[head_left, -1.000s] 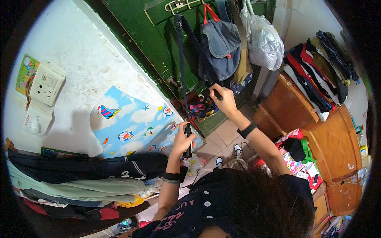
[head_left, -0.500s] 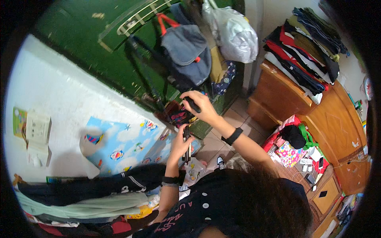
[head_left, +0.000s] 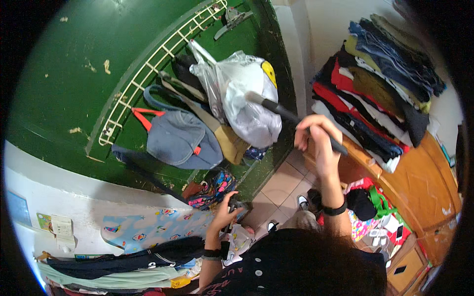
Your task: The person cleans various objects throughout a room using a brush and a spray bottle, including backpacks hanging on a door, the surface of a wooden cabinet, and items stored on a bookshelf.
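Note:
My right hand (head_left: 321,142) is raised in front of the wooden cabinet and closed round the black handle of a makeup brush (head_left: 282,111). The brush points up and left, its greyish bristle tip overlapping the hanging plastic bag in the view. Lower and to the left, my left hand (head_left: 222,215) curls its fingers and thumb round a small dark thing (head_left: 236,207). What that is I cannot make out, as it blends with the shadow behind. Dark bands circle both my wrists.
On the green door (head_left: 74,98) hangs a cream rack (head_left: 163,55) with a blue-grey backpack (head_left: 185,140) and a white plastic bag (head_left: 247,98). Folded clothes (head_left: 375,84) are stacked on the wooden cabinet (head_left: 419,172) at right. Garments (head_left: 133,261) hang at lower left.
My right hand has moved right, away from my left hand, and the brush now shows at full length. My left hand has sunk a little. The view has shifted, showing more of the door rack.

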### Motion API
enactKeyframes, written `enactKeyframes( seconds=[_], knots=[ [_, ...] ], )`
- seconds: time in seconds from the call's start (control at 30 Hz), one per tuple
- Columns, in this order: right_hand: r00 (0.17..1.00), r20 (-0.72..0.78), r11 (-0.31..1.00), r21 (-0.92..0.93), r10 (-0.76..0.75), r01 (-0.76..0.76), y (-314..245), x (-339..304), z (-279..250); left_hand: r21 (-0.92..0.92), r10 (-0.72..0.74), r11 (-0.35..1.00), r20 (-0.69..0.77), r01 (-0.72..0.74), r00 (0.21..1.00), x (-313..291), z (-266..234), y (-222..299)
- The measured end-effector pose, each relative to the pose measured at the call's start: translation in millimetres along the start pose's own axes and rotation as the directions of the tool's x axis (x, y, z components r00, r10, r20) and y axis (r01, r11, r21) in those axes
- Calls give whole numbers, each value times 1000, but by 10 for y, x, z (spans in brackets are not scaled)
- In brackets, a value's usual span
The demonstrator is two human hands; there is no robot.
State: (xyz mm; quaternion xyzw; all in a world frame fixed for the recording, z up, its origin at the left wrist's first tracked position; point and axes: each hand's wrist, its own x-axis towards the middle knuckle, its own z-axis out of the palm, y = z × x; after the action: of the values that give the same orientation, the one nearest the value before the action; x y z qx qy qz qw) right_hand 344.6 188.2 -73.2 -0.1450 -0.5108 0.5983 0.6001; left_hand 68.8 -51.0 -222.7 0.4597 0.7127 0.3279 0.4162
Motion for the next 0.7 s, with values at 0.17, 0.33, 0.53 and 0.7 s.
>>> enactKeyframes(
  seconds=[0.17, 0.33, 0.53, 0.7],
  knots=[
    [973, -217, 980, -198, -78, 34, 319, 712, -602, 91, 41, 995, -40, -37, 998, 244, 253, 682],
    [980, 90, 984, 13, 177, -179, 267, 1313, -612, 33, -108, 993, -23, 109, 994, 310, 371, 912],
    [966, 202, 978, 99, 163, -185, -49, 1774, -383, 49, -113, 992, -67, 117, 991, 297, 352, 995],
    [977, 108, 893, -397, -184, 212, 203, 2055, -113, 11, -168, 986, -49, 168, 985, 301, 281, 1124]
  ],
)
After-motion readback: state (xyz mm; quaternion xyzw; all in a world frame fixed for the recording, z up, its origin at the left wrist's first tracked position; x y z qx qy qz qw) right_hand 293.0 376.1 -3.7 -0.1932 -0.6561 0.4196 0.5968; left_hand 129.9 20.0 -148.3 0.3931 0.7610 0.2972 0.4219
